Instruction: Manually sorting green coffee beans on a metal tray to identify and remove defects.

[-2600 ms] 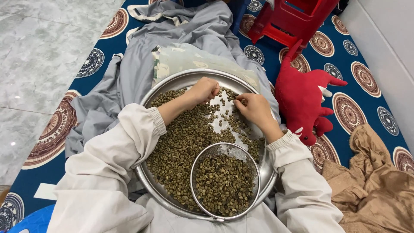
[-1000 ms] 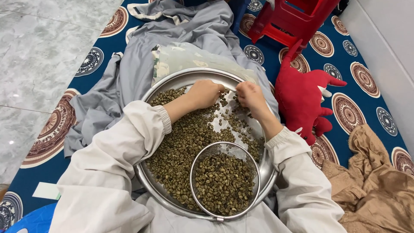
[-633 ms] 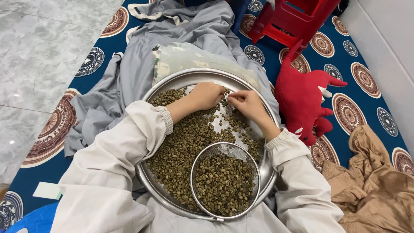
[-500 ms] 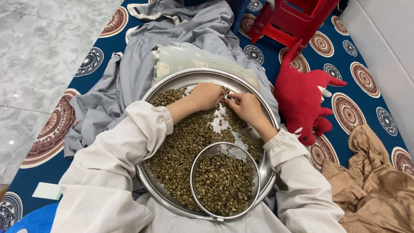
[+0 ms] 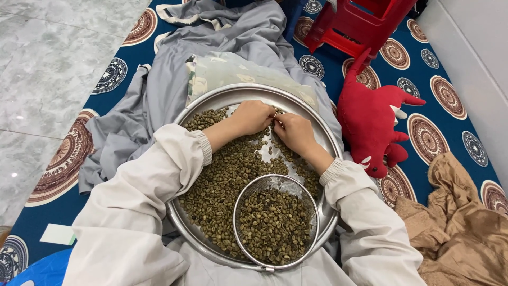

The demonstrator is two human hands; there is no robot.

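My left hand (image 5: 253, 116) and right hand (image 5: 292, 132) meet fingertip to fingertip, curled over the green coffee beans (image 5: 222, 175) in the round steel tray (image 5: 222, 100) on my lap, apparently pinching small, hard, light, roll-prone beans singly.

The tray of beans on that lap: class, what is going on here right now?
A person sits with a round metal tray of greenish beans on their lap. The left hand and right hand meet at the tray's far side, fingertips together over a thinly covered patch. Whether they pinch a bean cannot be told. A mesh sieve, partly filled with beans, rests in the tray's near side. A red plush toy lies to the right.
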